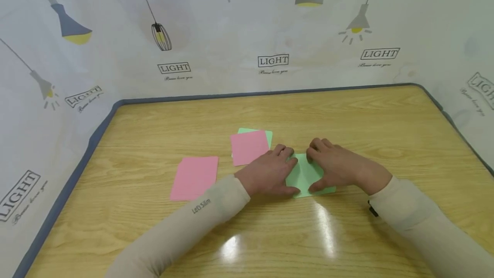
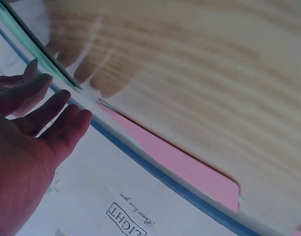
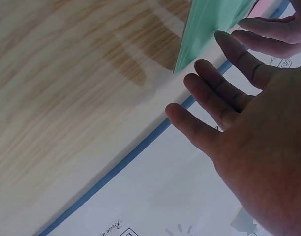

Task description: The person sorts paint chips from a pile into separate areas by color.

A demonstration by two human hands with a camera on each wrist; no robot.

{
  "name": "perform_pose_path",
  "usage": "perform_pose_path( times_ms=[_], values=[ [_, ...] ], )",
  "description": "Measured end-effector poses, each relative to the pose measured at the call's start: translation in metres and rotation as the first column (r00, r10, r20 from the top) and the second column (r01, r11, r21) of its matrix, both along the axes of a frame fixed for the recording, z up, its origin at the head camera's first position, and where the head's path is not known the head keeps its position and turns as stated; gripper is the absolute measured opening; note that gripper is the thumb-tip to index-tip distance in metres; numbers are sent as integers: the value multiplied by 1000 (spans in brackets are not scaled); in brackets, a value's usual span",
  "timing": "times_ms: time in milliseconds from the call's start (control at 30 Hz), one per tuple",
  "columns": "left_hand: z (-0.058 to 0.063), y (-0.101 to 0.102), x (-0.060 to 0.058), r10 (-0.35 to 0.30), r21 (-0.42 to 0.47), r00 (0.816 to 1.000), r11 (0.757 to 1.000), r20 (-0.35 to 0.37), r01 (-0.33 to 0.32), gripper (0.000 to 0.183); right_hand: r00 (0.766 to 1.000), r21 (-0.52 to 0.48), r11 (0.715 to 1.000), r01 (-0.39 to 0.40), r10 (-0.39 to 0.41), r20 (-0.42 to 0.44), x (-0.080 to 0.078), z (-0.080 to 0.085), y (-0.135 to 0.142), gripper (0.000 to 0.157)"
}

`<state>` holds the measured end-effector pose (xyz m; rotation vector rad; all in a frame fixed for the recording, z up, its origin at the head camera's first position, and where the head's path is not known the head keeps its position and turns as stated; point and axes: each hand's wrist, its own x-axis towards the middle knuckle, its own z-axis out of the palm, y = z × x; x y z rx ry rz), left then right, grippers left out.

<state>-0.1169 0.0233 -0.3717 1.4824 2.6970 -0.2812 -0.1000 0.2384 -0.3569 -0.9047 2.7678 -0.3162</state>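
Observation:
A small stack of green paper squares point(image 1: 305, 176) lies flat on the table between the two hands. My left hand point(image 1: 270, 172) is at its left side, thumb by the near edge and the other fingers toward the far left corner. Across from it, my right hand point(image 1: 339, 166) spans the right side, its thumb at the near edge. The wrist views show the left fingers point(image 2: 67, 132) and the right fingers point(image 3: 224, 88) loosely extended and spread. Whether the fingertips press the paper is hard to tell.
Left of the hands, a pink paper square point(image 1: 248, 147) overlaps a green sheet point(image 1: 269, 137). Farther left sits a pile of pink paper squares point(image 1: 196, 178). The wooden table point(image 1: 293, 235) has a blue-grey edge strip point(image 1: 216, 95) along a lamp-printed white wall covering point(image 1: 227, 33).

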Motion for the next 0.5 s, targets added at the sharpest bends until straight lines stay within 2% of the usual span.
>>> perform_pose_path(
  times_ms=[167, 333, 500],
  values=[
    [8, -10, -8, 60, 27, 995, 998, 81, -62, 74, 1000, -33, 999, 9, -10, -17, -9, 3, -7, 60],
    [13, -27, -20, 103, 69, 988, 991, 117, -111, 74, 999, -40, 999, 16, -17, -33, -20, 6, -21, 57],
    [15, -46, -30, 170, 99, 971, 977, 166, -188, 76, 999, -36, 999, 12, -14, -36, -32, 10, -39, 54]
  ],
)
